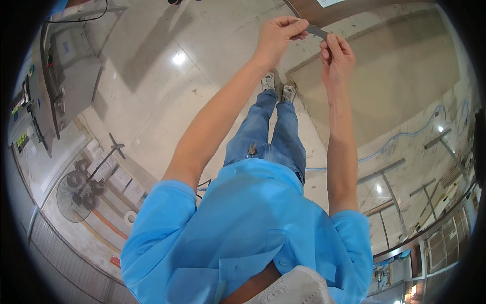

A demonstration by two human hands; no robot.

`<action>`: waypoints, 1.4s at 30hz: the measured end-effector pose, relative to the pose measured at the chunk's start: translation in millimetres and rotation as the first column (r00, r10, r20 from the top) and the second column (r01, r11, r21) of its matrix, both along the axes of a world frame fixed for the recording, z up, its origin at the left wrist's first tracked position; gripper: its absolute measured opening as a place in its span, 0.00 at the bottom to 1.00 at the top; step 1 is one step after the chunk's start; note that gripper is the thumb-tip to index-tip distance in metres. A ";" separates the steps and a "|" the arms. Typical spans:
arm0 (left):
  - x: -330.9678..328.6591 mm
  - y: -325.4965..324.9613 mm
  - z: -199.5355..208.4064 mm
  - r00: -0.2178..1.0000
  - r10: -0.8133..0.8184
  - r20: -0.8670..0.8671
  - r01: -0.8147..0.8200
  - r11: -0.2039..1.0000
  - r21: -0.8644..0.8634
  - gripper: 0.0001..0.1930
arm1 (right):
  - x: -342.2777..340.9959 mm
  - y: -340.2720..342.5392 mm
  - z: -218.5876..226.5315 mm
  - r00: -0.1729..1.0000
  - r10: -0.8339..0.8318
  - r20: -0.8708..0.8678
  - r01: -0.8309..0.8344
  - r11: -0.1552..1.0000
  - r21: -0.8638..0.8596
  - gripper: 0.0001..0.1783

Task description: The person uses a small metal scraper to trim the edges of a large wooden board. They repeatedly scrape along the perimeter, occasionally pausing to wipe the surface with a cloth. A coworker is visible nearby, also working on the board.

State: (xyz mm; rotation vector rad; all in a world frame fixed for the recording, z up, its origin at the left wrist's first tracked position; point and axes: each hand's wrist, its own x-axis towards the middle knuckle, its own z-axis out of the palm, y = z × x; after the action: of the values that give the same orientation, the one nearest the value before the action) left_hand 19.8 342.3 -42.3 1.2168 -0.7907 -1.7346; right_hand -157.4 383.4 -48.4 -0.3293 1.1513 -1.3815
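Both of my arms reach out ahead of me, hands close together at the top of the view. My left hand point(277, 41) pinches one end of a short, flat, dark grey strip point(317, 32) between thumb and fingers. Its other end is gripped by my right hand point(337, 54), thumb against curled fingers. The strip spans the small gap between the hands, slanting down to the right. What it is made of I cannot tell. Just beyond the hands lies the edge of a brown wooden surface point(349, 11) with a white sheet point(330, 2) on it.
A large beige board point(379, 71) lies on the tiled floor point(167, 96) at right. A blue hose point(405, 134) snakes past metal stands point(387, 187). At left are a black pedestal fan point(77, 190) and a grey cabinet point(76, 66). Pliers-like handles point(252, 149) stick out at my waist.
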 end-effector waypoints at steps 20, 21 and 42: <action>-23.3 16.6 -27.9 0.979 0.175 0.103 -0.198 0.937 0.289 0.10 | -17.7 -17.8 -42.2 0.984 0.179 -0.011 -0.173 0.964 0.203 0.07; -23.5 17.1 -28.2 0.979 0.179 0.096 -0.200 0.938 0.285 0.10 | -17.9 -17.6 -42.8 0.985 0.173 -0.009 -0.168 0.966 0.198 0.07; -18.1 -10.7 33.2 0.756 0.207 0.621 0.164 0.859 -0.485 0.16 | -82.4 -1.8 66.3 0.966 -0.259 0.015 0.259 0.955 -0.144 0.09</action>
State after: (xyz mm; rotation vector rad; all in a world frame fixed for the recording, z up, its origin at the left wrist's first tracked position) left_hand 1.7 331.5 -9.1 1.4360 -1.5396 -0.9185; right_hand -239.8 381.6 17.9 -0.2909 1.1289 -1.7006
